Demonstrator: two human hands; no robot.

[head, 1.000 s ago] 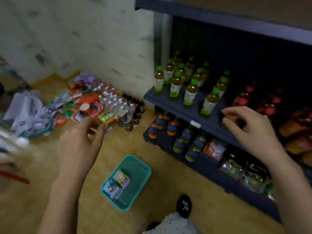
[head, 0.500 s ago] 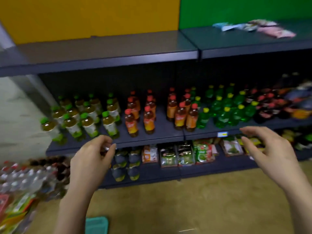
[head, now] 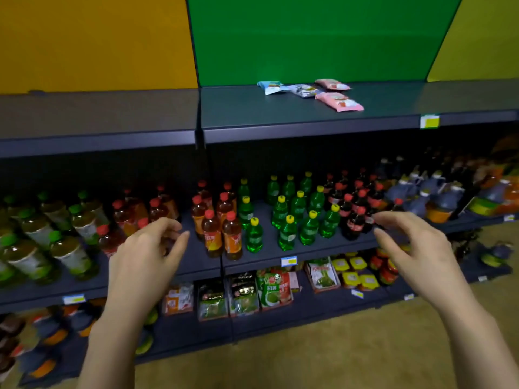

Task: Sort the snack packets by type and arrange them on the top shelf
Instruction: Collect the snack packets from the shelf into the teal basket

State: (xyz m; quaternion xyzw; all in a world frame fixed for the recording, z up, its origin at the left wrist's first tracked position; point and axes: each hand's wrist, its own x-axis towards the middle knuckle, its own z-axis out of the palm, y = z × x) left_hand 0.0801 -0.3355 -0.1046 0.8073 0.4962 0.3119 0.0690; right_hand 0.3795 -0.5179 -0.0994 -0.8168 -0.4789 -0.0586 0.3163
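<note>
On the top shelf (head: 280,119): blue packet (head: 270,87), grey packet (head: 304,90), both flat, long axes roughly left-right.
Front pink packet (head: 339,101): flat, long axis slanting, right end nearer the shelf edge.
Back pink packet (head: 332,84): flat, lengthwise left-right.
Left hand (head: 143,259): empty, fingers loosely curled, before the bottles (head: 286,234).
Right hand (head: 421,248): empty, loosely curled.

a person's left hand (head: 143,256) and right hand (head: 415,248) were raised before a dark store rack (head: 98,143), both loosely curled, holding nothing. on the top shelf (head: 280,116) lay four snack packets (head: 339,101) close together: one blue, one pale, two pink. drink bottles (head: 287,234) filled the shelf below.
</note>
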